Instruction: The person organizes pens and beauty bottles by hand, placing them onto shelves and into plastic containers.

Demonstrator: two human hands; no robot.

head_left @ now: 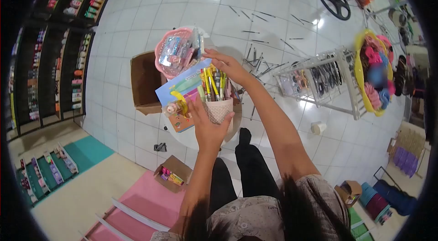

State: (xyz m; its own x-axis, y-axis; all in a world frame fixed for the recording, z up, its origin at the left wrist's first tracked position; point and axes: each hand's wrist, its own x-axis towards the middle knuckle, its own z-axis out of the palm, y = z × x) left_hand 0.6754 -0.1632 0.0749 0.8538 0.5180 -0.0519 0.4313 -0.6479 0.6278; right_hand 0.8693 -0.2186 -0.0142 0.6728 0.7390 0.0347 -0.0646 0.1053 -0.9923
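Observation:
A white woven pen cup (220,112) full of yellow, dark and pale pens (213,82) stands upright on a small round table. My left hand (208,127) is wrapped against the near side of the cup, thumb on its front and fingers at its left. Stretched out above the pens, my right hand (232,68) has its fingertips by the top corner of a blue book (175,89) and clear packets; I see nothing held in it. A yellow-trimmed figurine (179,105) sits left of the cup. Behind is a pink basket (159,64) of packaged items.
An open cardboard box (145,83) stands left of the table (187,138). Many dark pens (258,63) lie scattered on the tiled floor. To the right are a white rack (315,79) and a yellow basket (365,42). Dark shelves (43,58) line the left.

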